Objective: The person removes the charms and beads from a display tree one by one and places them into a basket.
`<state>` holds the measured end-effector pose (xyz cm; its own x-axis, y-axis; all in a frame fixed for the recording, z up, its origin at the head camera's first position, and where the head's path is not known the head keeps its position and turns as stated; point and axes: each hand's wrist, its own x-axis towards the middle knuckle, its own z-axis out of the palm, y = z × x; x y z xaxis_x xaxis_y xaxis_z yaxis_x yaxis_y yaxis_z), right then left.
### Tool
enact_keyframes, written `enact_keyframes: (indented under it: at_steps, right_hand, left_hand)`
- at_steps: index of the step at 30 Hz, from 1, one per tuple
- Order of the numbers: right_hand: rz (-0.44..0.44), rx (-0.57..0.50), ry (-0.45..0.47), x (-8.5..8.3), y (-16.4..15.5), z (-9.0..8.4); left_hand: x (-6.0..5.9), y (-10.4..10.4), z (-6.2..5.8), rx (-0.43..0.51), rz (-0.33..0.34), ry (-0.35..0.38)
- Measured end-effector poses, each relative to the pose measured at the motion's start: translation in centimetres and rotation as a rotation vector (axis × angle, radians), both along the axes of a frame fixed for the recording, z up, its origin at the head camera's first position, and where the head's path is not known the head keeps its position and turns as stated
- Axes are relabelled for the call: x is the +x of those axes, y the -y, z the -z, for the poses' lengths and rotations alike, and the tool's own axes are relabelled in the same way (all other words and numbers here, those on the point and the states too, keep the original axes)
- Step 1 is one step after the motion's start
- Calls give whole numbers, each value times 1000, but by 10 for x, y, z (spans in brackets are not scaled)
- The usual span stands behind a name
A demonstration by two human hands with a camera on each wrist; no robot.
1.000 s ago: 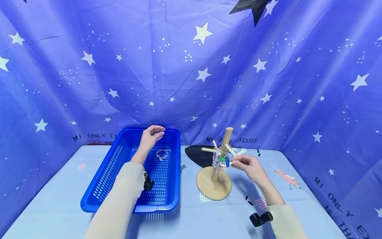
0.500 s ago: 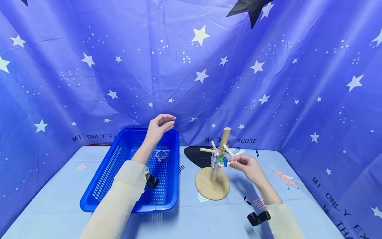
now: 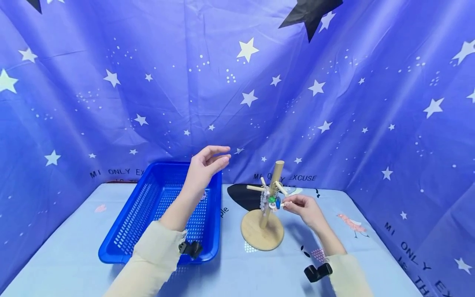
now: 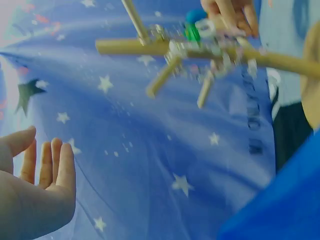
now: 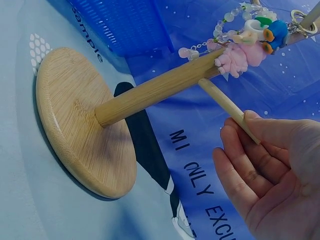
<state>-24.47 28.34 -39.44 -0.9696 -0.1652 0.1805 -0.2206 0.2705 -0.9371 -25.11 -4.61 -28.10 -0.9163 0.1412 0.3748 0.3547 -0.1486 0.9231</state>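
On the pale blue cloth (image 3: pixel 256 280), to my right, the wooden stand (image 3: pixel 262 237) rests on its round base. My right hand (image 3: pixel 302 208) is at one of its pegs (image 5: pixel 223 101), low on the post: thumb and fingers pinch the outer end, the remaining fingers loosely bent alongside. Trinkets crowd the post above that peg: a blue charm (image 5: pixel 280 34) with orange parts, a pink charm (image 5: pixel 234 60), a green piece (image 3: pixel 272 199) and bead strings (image 3: pixel 263 201). (Which hangs on which peg I cannot tell; they overlap.)

My left hand (image 3: pixel 205 165) is raised near the far right corner of the basket (image 3: pixel 216 239), well apart from the stand. Fingers relaxed and slightly bent, thumb standing away from them. My left forearm crosses over the basket and hides part of its inside; a small pale bit (image 3: pixel 203 195) shows beside the wrist, too small to identify.

Black mount (image 3: pixel 191 249) at the left cuff, second mount (image 3: pixel 318 272) at the right. Behind: blue curtain (image 3: pixel 148 99), white stars, black lettering along the bottom.
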Motion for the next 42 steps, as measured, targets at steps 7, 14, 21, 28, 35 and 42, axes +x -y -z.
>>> enact_keyframes:
  at_steps: [7,14,21,28,35,42]
  right_hand:
    - [6,14,-20,-3,2,-4]
    - [8,22,-51,-6,-1,-17]
    - [17,28,-58,-6,-2,-22]
    - [30,34,-25,-4,-5,-21]
    - [38,23,-18,-5,-4,-19]
    - [19,4,1,3,1,-4]
  left_hand:
    - [20,-15,3,46,5,-4]
    - [41,-34,9,82,77,12]
    - [55,-53,22,65,108,24]
    - [57,-72,42,69,130,28]
    - [57,-84,51,87,129,6]
    - [63,-92,77,51,35,104]
